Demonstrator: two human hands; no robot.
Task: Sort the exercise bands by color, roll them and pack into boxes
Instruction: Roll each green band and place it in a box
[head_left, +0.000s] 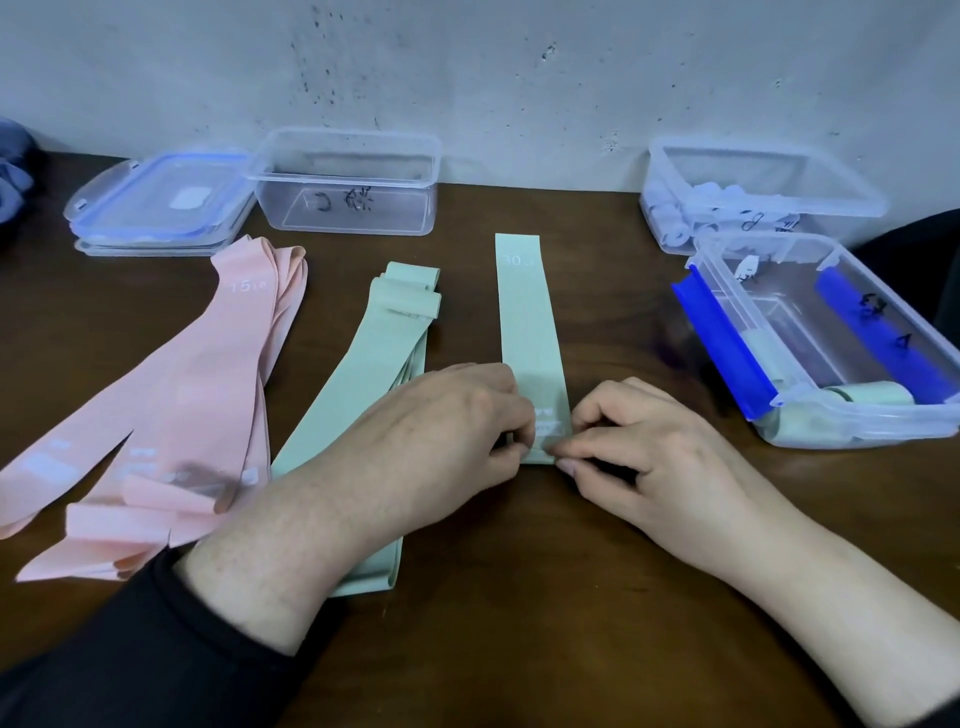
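Green band lies flat; both hands pinch its near edge; bare table beyond.

A plain makeshift workspace, perhaps at home: a dark wooden desk pushed against a scuffed, speckled whitish wall, with clear plastic storage boxes lined along the desk's far edge.

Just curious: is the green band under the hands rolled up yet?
Not yet. The green band lies flat; both hands pinch its near end.
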